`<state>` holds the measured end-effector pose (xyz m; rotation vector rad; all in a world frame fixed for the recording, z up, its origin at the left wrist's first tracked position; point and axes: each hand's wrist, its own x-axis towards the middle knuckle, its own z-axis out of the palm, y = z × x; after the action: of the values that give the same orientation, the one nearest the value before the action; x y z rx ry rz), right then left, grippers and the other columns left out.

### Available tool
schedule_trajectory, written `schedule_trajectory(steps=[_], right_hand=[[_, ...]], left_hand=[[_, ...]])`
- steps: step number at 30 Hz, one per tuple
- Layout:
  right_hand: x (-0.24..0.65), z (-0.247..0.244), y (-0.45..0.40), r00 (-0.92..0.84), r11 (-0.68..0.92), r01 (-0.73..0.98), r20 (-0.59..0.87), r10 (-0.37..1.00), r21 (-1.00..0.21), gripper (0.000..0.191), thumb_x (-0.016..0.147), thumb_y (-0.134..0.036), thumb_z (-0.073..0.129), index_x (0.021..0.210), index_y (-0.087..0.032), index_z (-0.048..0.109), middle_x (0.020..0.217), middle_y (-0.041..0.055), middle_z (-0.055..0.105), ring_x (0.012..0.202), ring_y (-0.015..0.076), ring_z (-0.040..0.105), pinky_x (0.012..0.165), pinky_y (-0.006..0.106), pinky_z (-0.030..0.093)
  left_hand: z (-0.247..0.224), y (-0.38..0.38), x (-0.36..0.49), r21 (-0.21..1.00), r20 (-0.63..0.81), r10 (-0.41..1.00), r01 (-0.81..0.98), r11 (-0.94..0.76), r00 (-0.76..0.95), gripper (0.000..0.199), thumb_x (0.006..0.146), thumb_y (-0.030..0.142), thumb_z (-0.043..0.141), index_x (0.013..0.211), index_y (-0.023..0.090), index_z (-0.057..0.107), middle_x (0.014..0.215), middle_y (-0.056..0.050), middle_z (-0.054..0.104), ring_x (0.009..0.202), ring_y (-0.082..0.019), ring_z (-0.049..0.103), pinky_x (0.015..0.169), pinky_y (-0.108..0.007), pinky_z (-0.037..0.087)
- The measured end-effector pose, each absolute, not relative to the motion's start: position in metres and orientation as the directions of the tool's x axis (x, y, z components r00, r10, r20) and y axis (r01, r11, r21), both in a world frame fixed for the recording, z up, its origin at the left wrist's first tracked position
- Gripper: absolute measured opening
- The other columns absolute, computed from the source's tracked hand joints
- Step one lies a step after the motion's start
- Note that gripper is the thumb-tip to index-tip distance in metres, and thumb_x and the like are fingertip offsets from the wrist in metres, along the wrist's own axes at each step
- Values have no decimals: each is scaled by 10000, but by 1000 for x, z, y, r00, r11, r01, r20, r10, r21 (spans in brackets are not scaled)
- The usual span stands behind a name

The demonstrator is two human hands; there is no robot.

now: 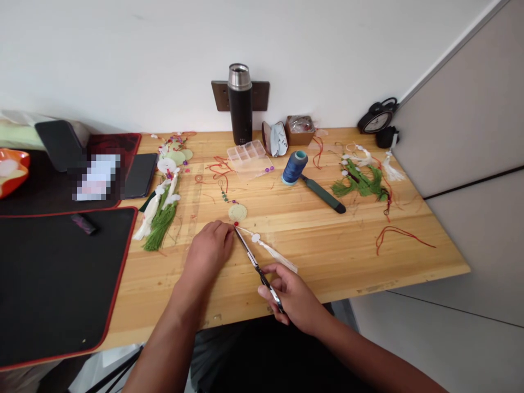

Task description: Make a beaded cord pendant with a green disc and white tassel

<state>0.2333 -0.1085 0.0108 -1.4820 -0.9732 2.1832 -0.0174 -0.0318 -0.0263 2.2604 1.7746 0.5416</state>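
My right hand (290, 295) grips the handles of a pair of scissors (252, 257), with its tips reaching to a small red bead (236, 224). Beside the bead, my left hand (210, 245) rests on the table with its fingers pressed together; what they hold is hidden. The bead is part of a hanging ornament with a pale round disc (237, 212) above it. From there a cord runs to a small white piece (256, 238) and a white tassel (282, 258). A string of small green beads (224, 195) lies above the disc.
Behind stand a black thermos (240, 112), a clear compartment box (248, 158), a blue thread spool (295, 168) and a dark green tool (323, 195). Green tassels (161, 224) lie left, more green tassels (362, 180) right. Red cord (403, 234) lies near the right edge.
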Motion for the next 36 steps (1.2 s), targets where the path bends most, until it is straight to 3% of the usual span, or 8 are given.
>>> schedule_trajectory(steps=[9,21,27,36], right_hand=[[234,8,-107,-416,-704,111,-676,608,-701,605,870,-599,840,1268,-243,555,621,-143,554,374,73,431,399,220,310],[235,8,-106,-445,-704,91,-661,604,-704,572,884,-559,815,1275,-241,544,611,-147,548,379,81,436,403,227,317],[236,8,-106,-450,-694,102,-656,607,-713,588,896,-591,814,1283,-238,546,627,-136,568,386,80,452,402,227,333],[236,-1,-109,-461,-678,84,-632,623,-730,591,909,-596,800,1293,-232,535,602,-138,568,386,91,455,391,227,345]], left_hand=[[-27,-36,-18,475,151,981,862,-180,122,267,1092,287,530,1064,213,784,1042,-99,822,993,-288,769,896,-423,612],[-16,-39,-26,440,138,988,890,-118,62,293,1119,304,495,1116,193,767,1113,-130,797,1063,-321,742,966,-469,597],[-17,-36,-38,376,161,985,919,-118,61,267,1065,345,593,1164,176,775,1083,-138,754,1041,-343,737,953,-483,605],[-14,-28,-11,345,120,982,921,-179,145,253,1095,266,554,1094,191,796,1055,-122,768,1033,-312,728,957,-447,581]])
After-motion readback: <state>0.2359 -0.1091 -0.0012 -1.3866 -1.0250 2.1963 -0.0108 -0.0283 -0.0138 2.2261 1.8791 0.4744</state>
